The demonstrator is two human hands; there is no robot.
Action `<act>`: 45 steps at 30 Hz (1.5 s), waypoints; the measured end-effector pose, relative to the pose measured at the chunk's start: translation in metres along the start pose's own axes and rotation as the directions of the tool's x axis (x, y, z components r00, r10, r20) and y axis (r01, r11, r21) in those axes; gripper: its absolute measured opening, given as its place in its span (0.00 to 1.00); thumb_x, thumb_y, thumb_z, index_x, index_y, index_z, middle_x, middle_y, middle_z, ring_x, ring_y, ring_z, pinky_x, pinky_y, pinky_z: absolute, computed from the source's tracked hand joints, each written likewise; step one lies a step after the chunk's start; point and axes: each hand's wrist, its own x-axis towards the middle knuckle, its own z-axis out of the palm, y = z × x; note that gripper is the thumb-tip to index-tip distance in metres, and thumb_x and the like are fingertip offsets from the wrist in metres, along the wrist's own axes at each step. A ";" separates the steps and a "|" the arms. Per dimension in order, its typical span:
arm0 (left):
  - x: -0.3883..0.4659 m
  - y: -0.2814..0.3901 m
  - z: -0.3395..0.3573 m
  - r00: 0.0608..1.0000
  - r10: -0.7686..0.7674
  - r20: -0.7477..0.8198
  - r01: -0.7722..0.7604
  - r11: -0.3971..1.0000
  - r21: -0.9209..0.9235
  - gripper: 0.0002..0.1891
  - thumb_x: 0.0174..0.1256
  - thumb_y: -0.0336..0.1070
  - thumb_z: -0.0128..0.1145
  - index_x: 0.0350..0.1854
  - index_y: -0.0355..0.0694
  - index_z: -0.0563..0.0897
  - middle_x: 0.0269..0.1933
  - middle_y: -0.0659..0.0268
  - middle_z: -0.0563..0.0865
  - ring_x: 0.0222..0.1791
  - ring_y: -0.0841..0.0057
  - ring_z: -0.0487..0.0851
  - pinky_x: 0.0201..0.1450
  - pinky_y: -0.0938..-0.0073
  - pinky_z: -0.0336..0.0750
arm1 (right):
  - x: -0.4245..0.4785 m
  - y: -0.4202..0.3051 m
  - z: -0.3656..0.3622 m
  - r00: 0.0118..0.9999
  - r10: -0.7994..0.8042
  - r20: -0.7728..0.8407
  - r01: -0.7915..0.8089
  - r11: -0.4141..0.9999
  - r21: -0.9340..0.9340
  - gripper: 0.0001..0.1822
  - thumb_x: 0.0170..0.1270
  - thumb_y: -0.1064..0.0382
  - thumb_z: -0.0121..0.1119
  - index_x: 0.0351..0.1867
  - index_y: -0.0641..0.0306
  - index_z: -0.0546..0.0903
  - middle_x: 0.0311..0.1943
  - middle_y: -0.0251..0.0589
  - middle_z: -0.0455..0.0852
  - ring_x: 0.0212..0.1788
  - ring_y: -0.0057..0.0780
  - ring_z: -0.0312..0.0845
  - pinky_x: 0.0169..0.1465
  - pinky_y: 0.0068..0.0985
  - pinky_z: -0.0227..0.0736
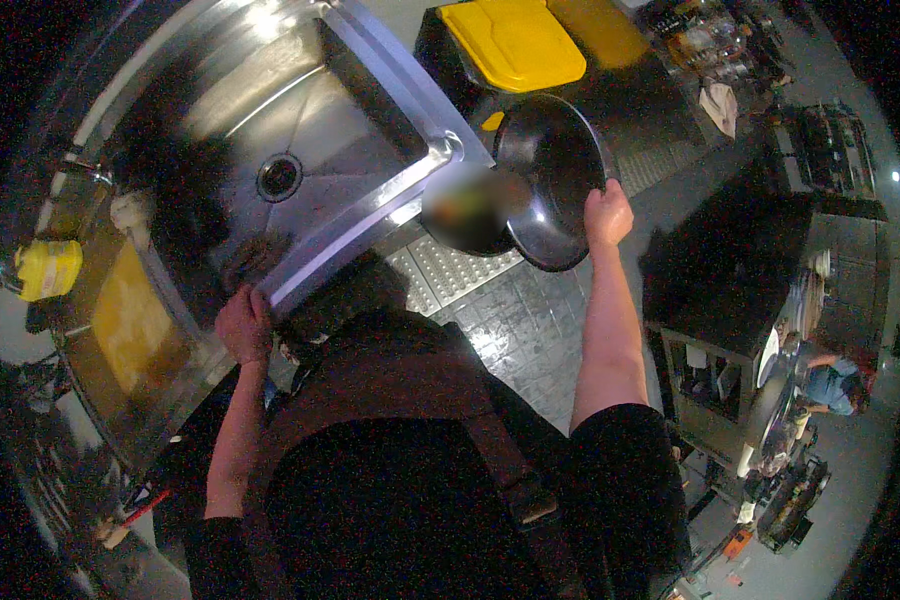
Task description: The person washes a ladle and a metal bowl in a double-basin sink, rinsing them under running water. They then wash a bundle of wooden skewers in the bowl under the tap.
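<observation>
My right hand (610,214) grips the rim of a large, round, dark metal pan (559,165). The pan is tilted on its side, its hollow face showing, beside the near corner of a stainless steel sink (367,196). Partly behind the pan is a dark round container (461,236); its contents are blurred. My left hand (244,326) is curled at the front rim of the sink, by its left corner. Just beyond those fingers shows a brownish blurred patch, and I cannot tell whether it is a held thing or a reflection. A round drain (279,178) sits in the sink floor.
A bin with a yellow lid (514,45) stands beyond the pan. Yellow cloth or gloves (49,270) lie left of the sink. Studded metal plates (457,270) are set in the wet tiled floor (525,330). A dark counter (727,247) runs at right; a person (832,382) is farther off.
</observation>
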 end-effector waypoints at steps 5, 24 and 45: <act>-0.005 -0.006 0.012 0.996 0.027 -0.085 -0.024 0.999 0.033 0.16 0.65 0.46 0.47 0.45 0.43 0.82 0.38 0.56 0.84 0.39 0.57 0.81 0.45 0.57 0.71 | -0.006 0.014 -0.003 0.986 -0.152 -0.062 0.157 0.984 0.089 0.08 0.53 0.57 0.57 0.32 0.55 0.77 0.29 0.49 0.83 0.33 0.52 0.79 0.36 0.44 0.74; -0.009 -0.053 0.048 0.999 -0.042 0.026 0.040 0.997 0.073 0.20 0.65 0.52 0.46 0.42 0.41 0.82 0.35 0.55 0.85 0.33 0.55 0.82 0.34 0.56 0.74 | -0.066 0.090 -0.001 0.939 0.297 -0.171 -0.261 0.943 0.207 0.09 0.48 0.60 0.57 0.32 0.54 0.82 0.27 0.50 0.84 0.33 0.51 0.80 0.39 0.42 0.75; 0.007 -0.020 0.053 0.949 0.283 -0.139 -0.315 0.842 -0.438 0.18 0.68 0.44 0.48 0.52 0.38 0.76 0.46 0.56 0.83 0.41 0.60 0.81 0.45 0.61 0.74 | -0.212 0.205 -0.115 0.494 0.869 -0.001 -0.764 0.435 0.476 0.09 0.45 0.59 0.60 0.29 0.57 0.81 0.21 0.38 0.81 0.23 0.31 0.76 0.32 0.32 0.71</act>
